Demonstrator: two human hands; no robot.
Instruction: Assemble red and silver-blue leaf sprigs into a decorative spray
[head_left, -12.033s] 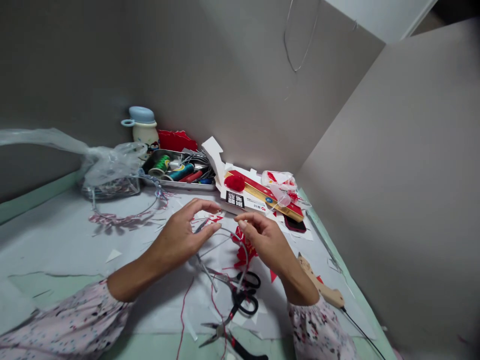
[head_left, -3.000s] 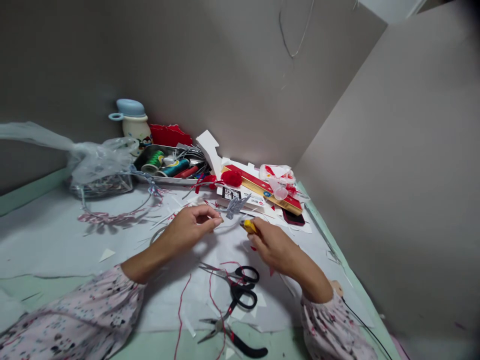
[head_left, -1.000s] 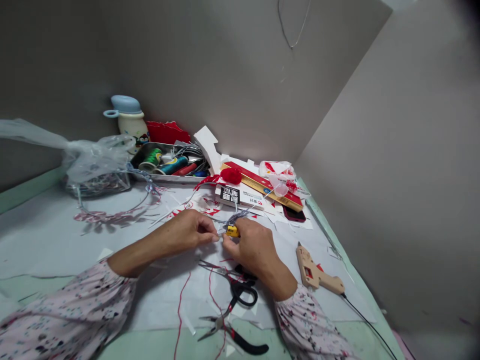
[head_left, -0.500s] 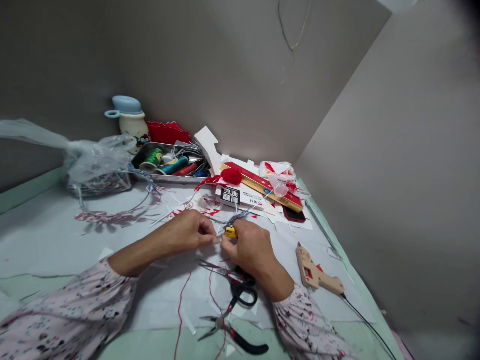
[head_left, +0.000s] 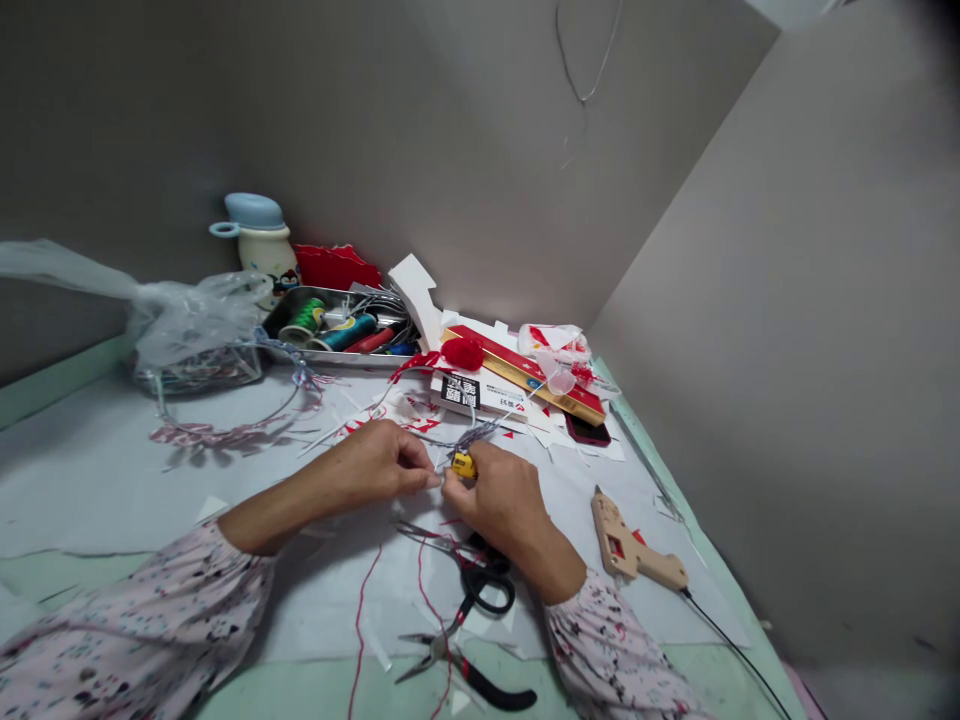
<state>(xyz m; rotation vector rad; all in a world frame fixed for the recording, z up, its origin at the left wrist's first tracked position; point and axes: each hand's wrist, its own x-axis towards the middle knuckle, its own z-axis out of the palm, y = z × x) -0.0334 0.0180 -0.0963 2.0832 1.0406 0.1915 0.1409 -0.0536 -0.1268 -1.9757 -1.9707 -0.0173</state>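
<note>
Near the middle of the table, my left hand [head_left: 381, 462] is closed in a pinch, its fingertips almost touching those of the other hand; what it pinches is too small to make out. My right hand [head_left: 499, 495] is closed around a small yellow object [head_left: 463, 464] that shows between thumb and fingers. Grey-blue wire strands [head_left: 474, 436] stick out just above this hand. Black-handled scissors [head_left: 480, 582] lie below the hands, and pliers [head_left: 469, 665] with a black and red handle lie nearer the front edge, crossed by red threads [head_left: 363, 620].
A beige glue gun [head_left: 626, 545] with a black cord lies at the right. Behind are a metal tray [head_left: 337, 357] of spools and tools, a blue-capped bottle [head_left: 266, 250], a plastic bag [head_left: 187, 320], a decorated hoop [head_left: 225, 432], a red-gold box [head_left: 525, 375] and a phone [head_left: 589, 431].
Both hands hold nearly the same pose. The right hand and the yellow object in it have shifted very slightly.
</note>
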